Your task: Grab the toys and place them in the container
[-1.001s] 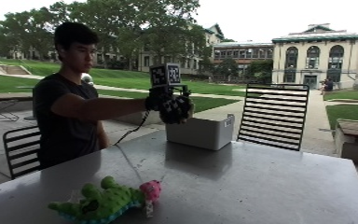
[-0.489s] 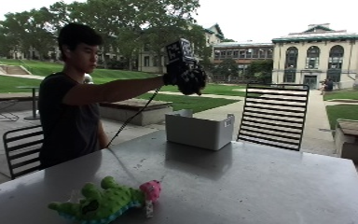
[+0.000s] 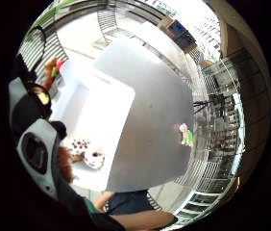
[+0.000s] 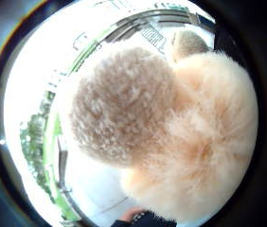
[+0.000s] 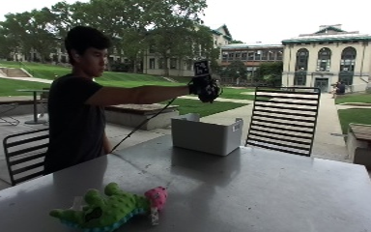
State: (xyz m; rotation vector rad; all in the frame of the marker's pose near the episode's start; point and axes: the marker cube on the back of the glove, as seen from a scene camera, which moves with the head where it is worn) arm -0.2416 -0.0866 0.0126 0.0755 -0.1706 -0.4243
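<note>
White container [image 3: 107,107] w/ spotted toy [image 3: 85,151] inside.

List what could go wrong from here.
1. The right hand holds the fluffy toy high above the container. Dropped from that height, the toy could hit the rim or drift and land on the table.
2. The green toy lies at the table's near end, far from the container, so fetching it probably means a long reach.

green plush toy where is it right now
In the outside view the green plush toy lies on the grey table at its near edge, well apart from the white container at the far side, below the raised right hand.
</note>
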